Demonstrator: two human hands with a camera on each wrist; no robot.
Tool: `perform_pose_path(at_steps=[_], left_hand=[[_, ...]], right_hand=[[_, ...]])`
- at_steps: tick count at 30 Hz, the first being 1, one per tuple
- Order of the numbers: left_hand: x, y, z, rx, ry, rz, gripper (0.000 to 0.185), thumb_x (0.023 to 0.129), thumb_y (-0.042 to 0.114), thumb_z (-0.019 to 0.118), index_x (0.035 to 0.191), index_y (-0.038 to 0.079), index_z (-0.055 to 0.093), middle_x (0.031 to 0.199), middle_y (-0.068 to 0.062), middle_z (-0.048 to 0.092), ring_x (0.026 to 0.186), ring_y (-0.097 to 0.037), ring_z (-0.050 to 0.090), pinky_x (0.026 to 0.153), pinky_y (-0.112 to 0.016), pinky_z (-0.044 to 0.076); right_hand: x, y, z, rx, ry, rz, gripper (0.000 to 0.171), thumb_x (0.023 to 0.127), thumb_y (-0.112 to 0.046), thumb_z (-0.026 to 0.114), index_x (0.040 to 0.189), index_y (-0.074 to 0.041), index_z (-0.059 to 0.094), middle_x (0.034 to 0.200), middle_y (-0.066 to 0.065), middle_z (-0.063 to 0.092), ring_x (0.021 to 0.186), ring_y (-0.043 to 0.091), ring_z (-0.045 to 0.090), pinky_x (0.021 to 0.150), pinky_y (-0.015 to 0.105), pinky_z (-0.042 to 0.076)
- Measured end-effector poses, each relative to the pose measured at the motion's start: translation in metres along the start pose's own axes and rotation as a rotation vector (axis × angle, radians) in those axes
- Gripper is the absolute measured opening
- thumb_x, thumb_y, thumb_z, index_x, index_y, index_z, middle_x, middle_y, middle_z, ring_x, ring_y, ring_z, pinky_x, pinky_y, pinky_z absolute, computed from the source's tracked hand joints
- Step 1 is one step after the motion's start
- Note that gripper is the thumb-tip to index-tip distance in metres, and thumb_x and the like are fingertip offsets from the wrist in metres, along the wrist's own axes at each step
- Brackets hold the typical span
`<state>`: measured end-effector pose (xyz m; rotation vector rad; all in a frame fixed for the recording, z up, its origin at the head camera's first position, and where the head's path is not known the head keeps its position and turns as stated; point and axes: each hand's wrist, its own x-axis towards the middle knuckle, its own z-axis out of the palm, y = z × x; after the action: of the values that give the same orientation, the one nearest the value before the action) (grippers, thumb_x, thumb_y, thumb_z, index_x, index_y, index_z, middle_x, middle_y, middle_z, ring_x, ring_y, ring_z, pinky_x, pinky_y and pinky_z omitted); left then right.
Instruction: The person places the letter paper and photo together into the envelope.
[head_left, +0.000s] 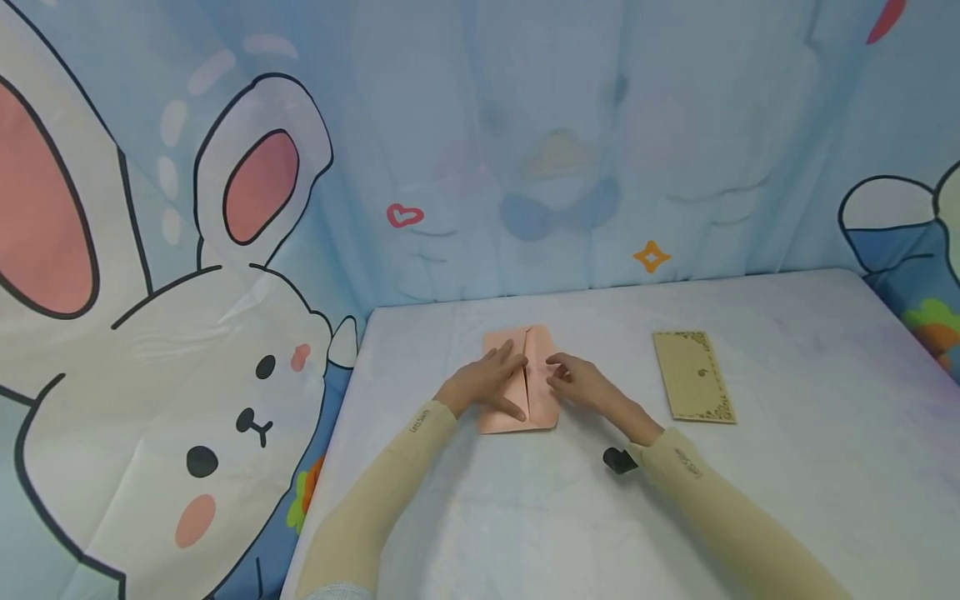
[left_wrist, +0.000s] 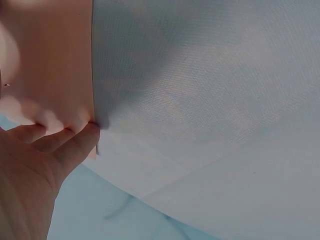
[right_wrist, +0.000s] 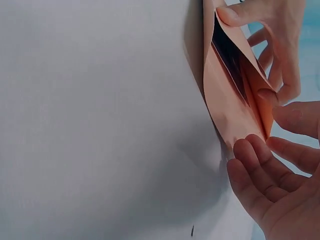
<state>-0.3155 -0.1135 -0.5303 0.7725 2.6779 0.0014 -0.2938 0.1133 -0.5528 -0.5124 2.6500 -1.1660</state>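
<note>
**Both hands working a pink folded paper on the worktop**

Pink paper (head_left: 525,383) is lying flat near the back middle of the white worktop (head_left: 525,517), two side flaps folded in and meeting at a centre seam. Left hand (head_left: 487,382) is resting on the left flap, fingers straight and spread, pressing it down; the left wrist view is showing those fingertips (left_wrist: 75,142) lying at the paper's (left_wrist: 50,65) edge. Right hand (head_left: 577,382) is sitting at the right flap, fingers loosely bent, tips touching the paper near the seam; not gripping anything, as far as the head view is showing. In the right wrist view the flap (right_wrist: 235,100) is standing slightly lifted, with the right hand's fingers (right_wrist: 260,170) just beside its lower edge and the left hand's fingers (right_wrist: 272,45) touching it from the far side.

A tan patterned card (head_left: 693,377) is lying well apart to the right. A small black object (head_left: 618,460) is sitting just beside the right sleeve (head_left: 720,508). A cartoon rabbit backdrop (head_left: 187,333) is hanging behind and to the left.
</note>
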Motion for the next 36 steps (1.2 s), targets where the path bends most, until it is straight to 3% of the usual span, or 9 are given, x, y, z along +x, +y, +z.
perform_pose_path(at_steps=[15, 36], left_hand=[[-0.001, -0.003, 0.000, -0.015, 0.004, 0.017, 0.104, 0.074, 0.075, 0.071, 0.156, 0.030, 0.025, 0.171, -0.012, 0.002, 0.154, -0.037, 0.022, 0.108, -0.055, 0.045], [0.000, -0.002, 0.001, -0.047, -0.007, 0.014, 0.105, 0.073, 0.074, 0.072, 0.156, 0.031, 0.023, 0.171, -0.011, 0.000, 0.156, -0.035, 0.018, 0.110, -0.056, 0.042]], right_hand=[[-0.022, 0.020, -0.027, -0.097, 0.080, -0.052, 0.040, 0.099, -0.011, 0.061, 0.134, 0.008, 0.054, 0.107, 0.022, 0.066, 0.097, 0.033, 0.065, 0.081, 0.045, 0.056], [-0.057, 0.064, -0.065, -0.176, 0.196, 0.043, 0.045, 0.099, -0.013, 0.060, 0.138, 0.008, 0.049, 0.122, 0.030, 0.059, 0.116, 0.044, 0.056, 0.098, 0.058, 0.046]])
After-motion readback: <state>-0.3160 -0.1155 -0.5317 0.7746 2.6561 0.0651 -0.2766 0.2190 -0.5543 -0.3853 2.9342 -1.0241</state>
